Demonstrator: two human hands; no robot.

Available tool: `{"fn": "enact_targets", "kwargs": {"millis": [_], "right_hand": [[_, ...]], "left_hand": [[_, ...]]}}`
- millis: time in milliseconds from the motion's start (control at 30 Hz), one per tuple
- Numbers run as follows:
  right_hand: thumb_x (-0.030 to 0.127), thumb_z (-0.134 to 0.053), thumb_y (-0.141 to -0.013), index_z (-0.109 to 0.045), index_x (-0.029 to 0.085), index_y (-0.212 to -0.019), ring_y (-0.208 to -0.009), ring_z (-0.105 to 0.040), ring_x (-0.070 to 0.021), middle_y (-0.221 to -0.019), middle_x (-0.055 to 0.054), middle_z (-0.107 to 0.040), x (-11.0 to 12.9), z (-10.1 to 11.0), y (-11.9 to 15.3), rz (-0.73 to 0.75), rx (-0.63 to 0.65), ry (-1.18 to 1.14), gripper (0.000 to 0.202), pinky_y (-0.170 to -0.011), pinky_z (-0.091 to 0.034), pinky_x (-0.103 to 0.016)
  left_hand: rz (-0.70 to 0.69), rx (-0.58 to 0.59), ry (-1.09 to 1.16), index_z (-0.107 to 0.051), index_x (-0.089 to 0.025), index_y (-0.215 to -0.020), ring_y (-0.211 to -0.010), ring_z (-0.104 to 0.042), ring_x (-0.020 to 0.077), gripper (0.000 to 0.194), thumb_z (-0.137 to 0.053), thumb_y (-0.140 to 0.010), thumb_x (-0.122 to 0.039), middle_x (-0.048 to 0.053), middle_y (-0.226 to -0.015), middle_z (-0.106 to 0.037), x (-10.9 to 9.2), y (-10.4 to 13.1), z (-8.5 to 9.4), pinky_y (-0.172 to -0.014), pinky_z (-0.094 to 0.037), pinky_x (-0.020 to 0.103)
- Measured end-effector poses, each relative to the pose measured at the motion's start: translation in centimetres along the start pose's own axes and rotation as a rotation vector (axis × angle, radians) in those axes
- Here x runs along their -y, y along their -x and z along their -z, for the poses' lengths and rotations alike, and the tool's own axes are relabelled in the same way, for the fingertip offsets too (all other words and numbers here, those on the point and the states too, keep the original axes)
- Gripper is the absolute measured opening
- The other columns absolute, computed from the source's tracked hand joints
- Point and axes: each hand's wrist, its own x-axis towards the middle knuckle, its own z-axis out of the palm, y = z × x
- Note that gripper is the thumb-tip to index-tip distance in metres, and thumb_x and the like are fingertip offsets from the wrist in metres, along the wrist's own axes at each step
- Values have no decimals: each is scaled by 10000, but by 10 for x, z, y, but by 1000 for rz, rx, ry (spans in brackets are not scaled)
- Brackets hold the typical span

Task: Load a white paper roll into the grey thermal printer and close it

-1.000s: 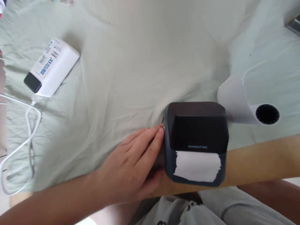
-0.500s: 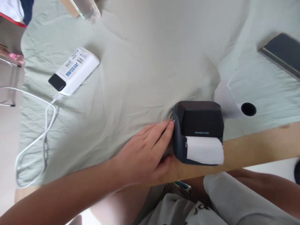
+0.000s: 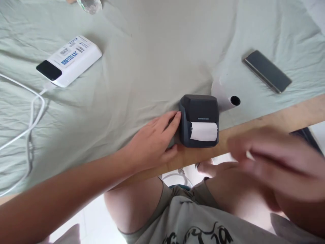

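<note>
At the wooden front edge of the cloth-covered surface (image 3: 152, 67), the left hand (image 3: 152, 140) rests with its fingertips against the side of a dark, boxy label printer (image 3: 199, 106) with a torn white paper strip (image 3: 204, 131) across its front, touching it rather than gripping, fingers loosely extended and thumb apart. The right hand (image 3: 269, 156), blurred, is to the printer's right over the edge, its fingers partly curled, though whether it holds anything cannot be told. Just beside the printer lies a white cylindrical roll (image 3: 223, 96), with a dark rectangular phone (image 3: 268, 71) farther right.
</note>
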Motion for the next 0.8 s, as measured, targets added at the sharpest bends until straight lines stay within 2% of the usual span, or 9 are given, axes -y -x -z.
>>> {"fn": "enact_targets", "kwargs": {"millis": [33, 67, 133, 267, 367, 467, 600, 700, 800], "right_hand": [[632, -711, -1230, -562, 267, -844, -488, -408, -127, -593, 44, -506, -3, 6, -6, -15, -210, 16, 551, -544, -387, -332], [591, -732, -1208, -540, 270, -902, -502, -424, -128, -611, 52, -524, -6, 8, -14, -73, -330, 80, 483, -547, -338, -336], [572, -754, -1148, -491, 276, -960, -489, -441, -127, -618, 69, -549, -15, 2, -28, -118, -390, 103, 438, -539, -273, -339], [574, -749, -1076, -418, 299, -1011, -505, -432, -151, -601, 88, -492, -35, -20, -41, -139, -289, 40, 435, -573, -338, -348], [504, -720, -1067, -371, 299, -1037, -550, -357, -147, -639, 87, -411, -45, -24, -39, -105, -286, 14, 406, -617, -338, -357], [470, -687, -1082, -342, 287, -1036, -567, -379, -138, -668, 75, -437, -48, -23, -37, -91, -268, -36, 393, -605, -345, -344], [549, -620, -1133, -309, 284, -1028, -552, -454, -130, -676, 69, -464, -48, -28, -40, -105, -273, -111, 422, -555, -368, -319], [653, -678, -1110, -304, 290, -1010, -547, -368, -108, -712, 73, -401, -45, -35, -39, -76, -305, -161, 531, -508, -337, -308], [630, -770, -1081, -280, 294, -1016, -532, -362, -90, -742, 79, -441, -42, -36, -33, -110, -270, -261, 598, -468, -334, -292]], "left_hand": [[5, 1, 11, -461, -37, -1936, -1653, -785, 452, 808, -616, -1191, -307, 325, -1894, -652, 1, 0, 1, -1362, -720, 579], [12, 2, 22, -460, -60, -1946, -1651, -784, 448, 815, -624, -1187, -305, 318, -1900, -644, 3, 0, 2, -1346, -733, 575], [9, -6, 43, -475, -102, -1952, -1689, -760, 436, 813, -641, -1179, -294, 302, -1907, -634, 6, 0, 3, -1352, -736, 557], [4, -98, 58, -573, -144, -1906, -1692, -763, 404, 786, -666, -1137, -278, 255, -1872, -674, 7, -1, -4, -1376, -725, 510], [43, -175, 56, -647, -150, -1862, -1662, -787, 401, 764, -666, -1109, -280, 230, -1854, -701, 4, -3, -8, -1370, -729, 507], [36, -125, 76, -669, -118, -1840, -1687, -781, 405, 706, -653, -1153, -283, 247, -1862, -702, 3, -6, -2, -1397, -713, 513], [-8, -23, 87, -551, -117, -1921, -1701, -773, 441, 782, -686, -1180, -325, 285, -1868, -699, 2, -3, 10, -1403, -719, 578], [-30, -56, 43, -494, -96, -1936, -1667, -796, 484, 807, -676, -1195, -357, 330, -1827, -717, -5, 3, 13, -1361, -749, 622], [-5, -95, 18, -497, -134, -1926, -1621, -833, 482, 775, -683, -1211, -368, 312, -1785, -764, -16, 9, 14, -1332, -771, 618]]}}
